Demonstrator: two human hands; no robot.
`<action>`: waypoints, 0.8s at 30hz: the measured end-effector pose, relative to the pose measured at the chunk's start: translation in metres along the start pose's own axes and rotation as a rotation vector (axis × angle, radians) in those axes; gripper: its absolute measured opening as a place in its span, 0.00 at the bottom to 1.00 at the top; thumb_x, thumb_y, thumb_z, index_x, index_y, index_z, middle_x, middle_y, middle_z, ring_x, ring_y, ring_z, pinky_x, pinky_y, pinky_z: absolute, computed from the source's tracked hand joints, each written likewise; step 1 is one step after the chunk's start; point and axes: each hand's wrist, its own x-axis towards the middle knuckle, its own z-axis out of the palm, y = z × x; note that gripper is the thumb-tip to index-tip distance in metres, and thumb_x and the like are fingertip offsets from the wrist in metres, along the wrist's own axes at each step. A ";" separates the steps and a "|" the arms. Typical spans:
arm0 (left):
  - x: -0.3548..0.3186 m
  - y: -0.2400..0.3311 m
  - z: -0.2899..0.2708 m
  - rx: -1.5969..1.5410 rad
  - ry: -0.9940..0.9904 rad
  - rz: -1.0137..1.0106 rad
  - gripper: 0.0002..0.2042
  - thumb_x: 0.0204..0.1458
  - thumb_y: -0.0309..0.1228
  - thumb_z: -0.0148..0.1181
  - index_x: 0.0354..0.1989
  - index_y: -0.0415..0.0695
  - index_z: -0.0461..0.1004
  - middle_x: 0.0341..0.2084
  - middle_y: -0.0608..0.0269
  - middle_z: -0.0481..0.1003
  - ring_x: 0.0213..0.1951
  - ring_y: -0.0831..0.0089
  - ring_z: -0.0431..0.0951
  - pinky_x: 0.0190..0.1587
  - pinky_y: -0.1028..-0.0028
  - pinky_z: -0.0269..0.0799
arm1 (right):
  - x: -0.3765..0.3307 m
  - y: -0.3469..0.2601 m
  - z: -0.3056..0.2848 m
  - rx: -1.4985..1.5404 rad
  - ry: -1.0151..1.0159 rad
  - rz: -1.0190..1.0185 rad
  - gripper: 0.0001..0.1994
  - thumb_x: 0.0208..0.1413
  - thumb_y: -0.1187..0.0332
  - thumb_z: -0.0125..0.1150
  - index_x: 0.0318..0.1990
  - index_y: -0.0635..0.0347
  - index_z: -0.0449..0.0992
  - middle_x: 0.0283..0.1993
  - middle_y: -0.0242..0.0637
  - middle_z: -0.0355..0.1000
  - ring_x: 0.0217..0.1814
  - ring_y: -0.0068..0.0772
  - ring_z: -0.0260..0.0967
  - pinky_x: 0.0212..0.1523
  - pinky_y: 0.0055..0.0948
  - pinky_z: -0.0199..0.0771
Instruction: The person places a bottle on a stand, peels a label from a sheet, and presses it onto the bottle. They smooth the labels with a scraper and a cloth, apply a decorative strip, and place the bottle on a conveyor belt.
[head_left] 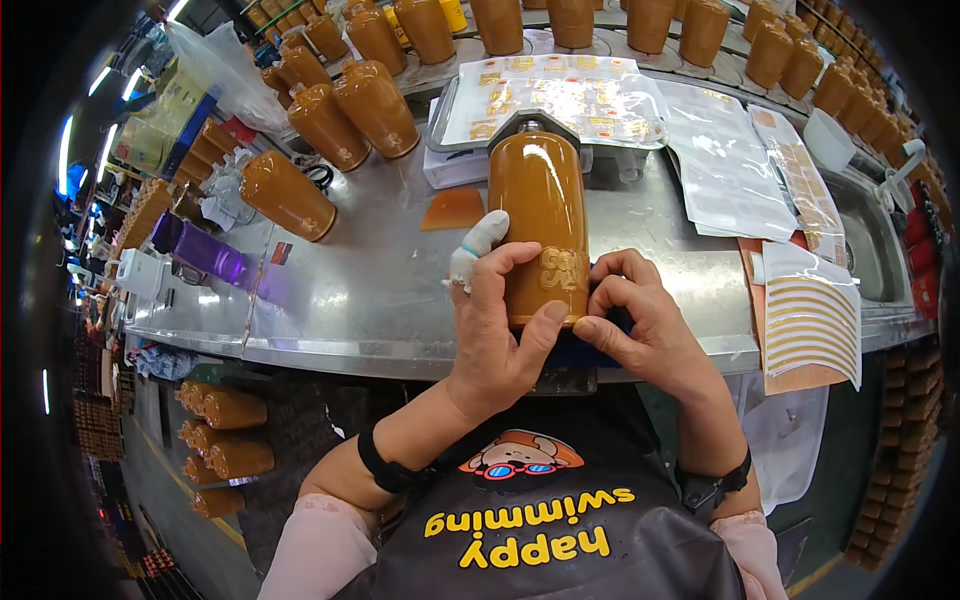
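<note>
A glossy brown bottle [538, 195] lies with its neck pointing away from me, the neck end in a dark angular cradle [545, 122]. A raised gold-brown emblem [562, 270] sits near its base. My left hand [498, 330] is closed around the left side of the base, thumb on the lower edge; one finger is wrapped in white cloth [478, 245]. My right hand [640, 325] grips the base from the right, fingers bent beside the emblem. Just left of the bottle lies a flat amber-brown piece [452, 210] on the metal table [380, 290].
Beyond the cradle, a tray [650, 130] holds printed decal sheets [550, 90]. More sheets [720, 150] and a gold-striped sheet [812, 320] lie right, near a sink [875, 235]. Brown bottles [375, 108] stand left; others [570, 22] line the back. A purple object [205, 250] lies far left.
</note>
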 end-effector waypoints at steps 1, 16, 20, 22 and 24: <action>0.001 0.001 0.000 -0.001 -0.002 0.002 0.24 0.51 0.35 0.59 0.56 0.43 0.61 0.59 0.43 0.58 0.60 0.52 0.56 0.62 0.59 0.47 | 0.000 0.001 0.000 -0.014 -0.014 0.001 0.13 0.50 0.63 0.68 0.29 0.60 0.70 0.46 0.40 0.62 0.53 0.40 0.59 0.55 0.34 0.60; -0.007 -0.007 -0.013 -0.199 -0.053 -0.024 0.22 0.61 0.38 0.50 0.58 0.38 0.60 0.62 0.49 0.55 0.65 0.61 0.53 0.67 0.65 0.42 | -0.013 -0.001 -0.019 0.654 0.297 0.170 0.13 0.58 0.75 0.54 0.50 0.64 0.70 0.49 0.42 0.72 0.48 0.28 0.72 0.45 0.25 0.71; -0.012 -0.011 -0.021 -0.042 -0.031 0.070 0.20 0.59 0.38 0.54 0.55 0.39 0.64 0.55 0.45 0.64 0.59 0.52 0.61 0.65 0.58 0.46 | -0.021 -0.008 -0.026 0.559 0.163 0.311 0.10 0.58 0.72 0.55 0.46 0.64 0.67 0.36 0.35 0.71 0.37 0.17 0.67 0.37 0.18 0.68; -0.013 -0.012 -0.023 0.005 -0.004 0.150 0.18 0.58 0.39 0.54 0.51 0.39 0.67 0.52 0.44 0.68 0.56 0.50 0.64 0.65 0.52 0.45 | -0.020 -0.007 -0.023 0.508 0.153 0.327 0.09 0.56 0.71 0.57 0.42 0.63 0.67 0.34 0.32 0.68 0.35 0.16 0.63 0.36 0.19 0.66; -0.013 -0.011 -0.028 0.086 0.040 0.232 0.14 0.54 0.35 0.58 0.47 0.45 0.71 0.47 0.52 0.71 0.53 0.54 0.66 0.64 0.48 0.46 | -0.021 -0.003 -0.020 0.458 0.113 0.289 0.10 0.55 0.71 0.58 0.41 0.64 0.68 0.34 0.31 0.68 0.36 0.17 0.63 0.36 0.20 0.66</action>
